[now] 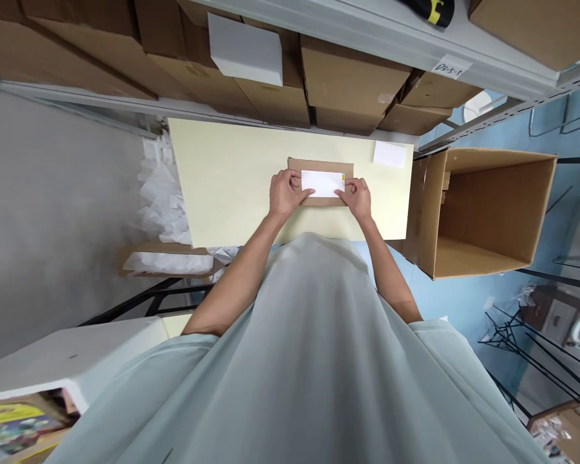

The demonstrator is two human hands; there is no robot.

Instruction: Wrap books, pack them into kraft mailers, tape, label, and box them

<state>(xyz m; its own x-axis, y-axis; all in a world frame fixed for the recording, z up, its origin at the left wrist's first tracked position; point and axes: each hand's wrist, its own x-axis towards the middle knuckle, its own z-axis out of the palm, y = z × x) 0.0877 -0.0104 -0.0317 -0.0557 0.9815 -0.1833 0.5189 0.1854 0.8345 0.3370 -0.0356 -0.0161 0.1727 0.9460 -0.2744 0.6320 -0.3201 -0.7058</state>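
Observation:
A small white rectangular item with a tiny yellow and green mark at its right end lies over a flat brown cardboard piece on the pale yellow table. My left hand pinches its left end between thumb and fingers. At the opposite end, my right hand grips it the same way, thumb on the lower right corner. The cardboard shows above and below the white item, between both hands.
Another white paper lies at the table's back right. A large open cardboard box stands right of the table. Brown boxes fill the shelf behind. White crumpled packing material is at the left edge.

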